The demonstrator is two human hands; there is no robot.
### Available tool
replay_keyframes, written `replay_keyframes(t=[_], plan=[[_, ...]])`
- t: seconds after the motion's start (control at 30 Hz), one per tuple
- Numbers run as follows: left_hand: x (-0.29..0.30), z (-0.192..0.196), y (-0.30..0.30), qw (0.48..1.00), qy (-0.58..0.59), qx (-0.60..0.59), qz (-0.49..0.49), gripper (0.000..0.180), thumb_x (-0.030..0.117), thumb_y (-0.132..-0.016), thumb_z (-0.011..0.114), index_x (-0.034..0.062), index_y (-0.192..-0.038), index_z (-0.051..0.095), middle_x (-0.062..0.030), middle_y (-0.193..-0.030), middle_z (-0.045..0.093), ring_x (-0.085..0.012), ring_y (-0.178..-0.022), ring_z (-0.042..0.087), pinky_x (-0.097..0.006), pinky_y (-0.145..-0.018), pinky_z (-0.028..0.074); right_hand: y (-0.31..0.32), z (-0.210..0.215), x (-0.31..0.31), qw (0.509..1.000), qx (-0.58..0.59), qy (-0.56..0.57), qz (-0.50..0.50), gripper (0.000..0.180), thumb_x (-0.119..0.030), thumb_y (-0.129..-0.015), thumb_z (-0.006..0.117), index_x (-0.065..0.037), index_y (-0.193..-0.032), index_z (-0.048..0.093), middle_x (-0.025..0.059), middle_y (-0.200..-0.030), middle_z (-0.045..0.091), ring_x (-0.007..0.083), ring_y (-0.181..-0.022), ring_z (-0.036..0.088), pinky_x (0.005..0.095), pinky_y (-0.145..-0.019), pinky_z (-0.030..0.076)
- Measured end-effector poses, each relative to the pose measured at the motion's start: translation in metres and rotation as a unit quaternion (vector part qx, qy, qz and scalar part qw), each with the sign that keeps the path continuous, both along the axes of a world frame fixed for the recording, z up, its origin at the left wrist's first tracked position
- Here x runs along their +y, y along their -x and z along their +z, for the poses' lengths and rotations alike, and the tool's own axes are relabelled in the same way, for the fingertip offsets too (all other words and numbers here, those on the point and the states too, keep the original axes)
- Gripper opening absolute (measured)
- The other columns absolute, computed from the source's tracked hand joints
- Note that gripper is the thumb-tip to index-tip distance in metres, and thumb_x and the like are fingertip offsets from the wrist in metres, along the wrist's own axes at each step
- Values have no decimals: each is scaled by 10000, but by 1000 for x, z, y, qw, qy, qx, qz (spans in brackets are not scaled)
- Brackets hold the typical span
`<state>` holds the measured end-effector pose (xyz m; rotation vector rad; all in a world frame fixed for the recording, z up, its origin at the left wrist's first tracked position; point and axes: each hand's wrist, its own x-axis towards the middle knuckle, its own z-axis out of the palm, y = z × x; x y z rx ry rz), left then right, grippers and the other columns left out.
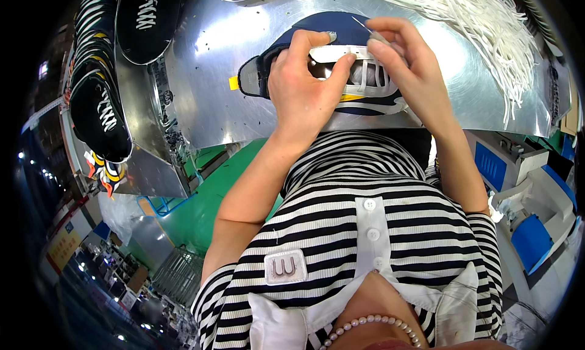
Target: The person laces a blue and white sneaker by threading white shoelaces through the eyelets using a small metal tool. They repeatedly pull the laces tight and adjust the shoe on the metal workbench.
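Observation:
A navy shoe upper (341, 24) with white trim lies on its side on the metal table (210, 97), its dark heel opening toward the left. My left hand (304, 85) is closed on it, thumb and fingers gripping the white eyelet strip (332, 53). White lace (364, 74) crosses the throat of the shoe to the right of that thumb. Just over the upper, my right hand (414, 63) pinches a thin pointed piece (361, 24); whether it is a hook or a lace tip, I cannot tell.
A large bundle of loose white laces (469, 27) spreads over the table's far right. Several dark shoes (100, 109) stand in a row at the left, beside another laced shoe (146, 24). A grey and blue machine (530, 210) is at the right, beyond the table edge.

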<state>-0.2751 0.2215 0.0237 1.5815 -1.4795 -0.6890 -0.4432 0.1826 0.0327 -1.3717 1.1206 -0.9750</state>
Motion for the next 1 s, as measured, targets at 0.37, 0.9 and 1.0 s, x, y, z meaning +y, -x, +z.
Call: replay_keyframes(t=[0.37,0.9,1.0], plan=[[4,0,1,999,26,-23,-35,328,19,-833,728,-10,-1105,547,-84,-855,700,-92,-769,645,-218,-694,495,10,5,12,961,214,153,80,172,-149,-890,643,-23,-970,559,133,-714,660,307,-654,654,372,-602,506],[-6,6,1,964,-48,262,24,293,-49,-755,611,22,-1037,575,-77,-797,647,-91,-689,618,-239,-593,474,44,10,26,928,346,138,17,198,-153,-835,722,-66,-979,617,76,-990,599,274,-802,653,357,-686,521],[-5,8,-11,956,-87,281,4,318,-7,-789,628,13,-1099,563,-111,-873,636,-110,-800,629,-242,-660,486,47,-5,20,932,318,173,-3,166,-94,-833,701,-56,-967,609,81,-953,611,272,-786,652,344,-697,523]])
